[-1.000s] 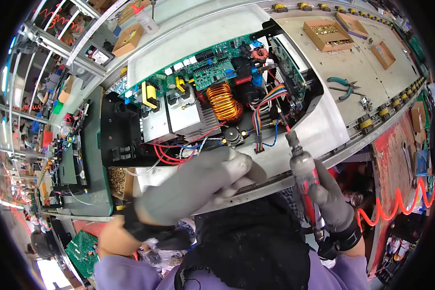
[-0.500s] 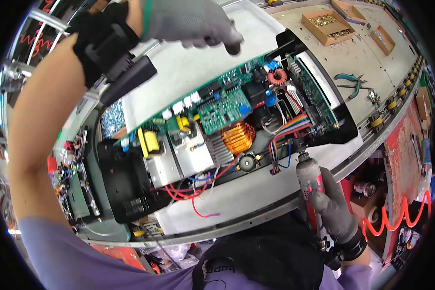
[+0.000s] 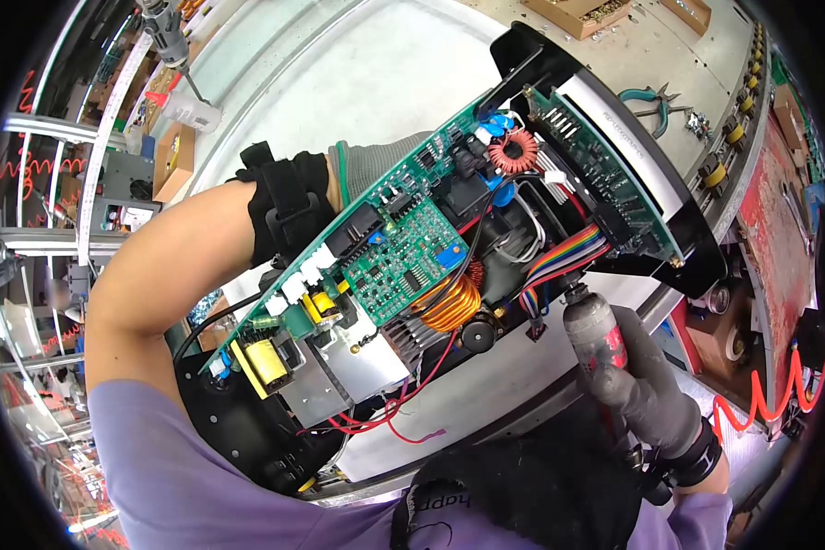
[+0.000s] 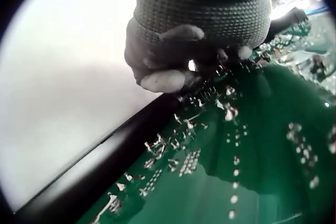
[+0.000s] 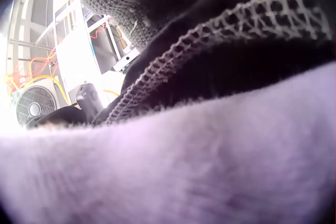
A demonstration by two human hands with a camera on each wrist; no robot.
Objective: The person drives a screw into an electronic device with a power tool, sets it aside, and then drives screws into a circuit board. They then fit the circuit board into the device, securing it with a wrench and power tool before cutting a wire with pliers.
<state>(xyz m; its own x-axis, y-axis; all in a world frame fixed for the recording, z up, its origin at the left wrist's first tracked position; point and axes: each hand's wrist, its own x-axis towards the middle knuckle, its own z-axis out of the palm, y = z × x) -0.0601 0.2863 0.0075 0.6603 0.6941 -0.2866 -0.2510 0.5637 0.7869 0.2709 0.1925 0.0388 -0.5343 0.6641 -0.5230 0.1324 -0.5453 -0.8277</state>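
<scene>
A black metal chassis (image 3: 697, 234) stands tilted on the bench, holding green circuit boards (image 3: 385, 275), silver heatsinks (image 3: 316, 392) and a copper coil (image 3: 454, 307). My gloved left hand (image 3: 383, 156) reaches behind the far long side, mostly hidden by the board there. In the left wrist view, its curled fingers (image 4: 165, 81) grip the chassis edge beside the board's soldered underside (image 4: 220, 166). My gloved right hand (image 3: 655, 394) holds a red-and-grey power screwdriver (image 3: 591, 330), its nose beside the rainbow ribbon cable (image 3: 568, 257). The right wrist view shows mostly sleeve (image 5: 173, 166) and glove cuff.
Pliers (image 3: 649, 108) lie on the bench to the right, below a cardboard tray of small brass-coloured parts (image 3: 600, 14). A white bottle with a red cap (image 3: 188, 110) stands at the upper left, under a hanging driver (image 3: 165, 37). An orange coiled hose (image 3: 770, 403) hangs at the right.
My left hand has gone from the near side, over the top, to behind the chassis. The chassis has turned and tilted towards me. My right hand keeps hold of the power screwdriver.
</scene>
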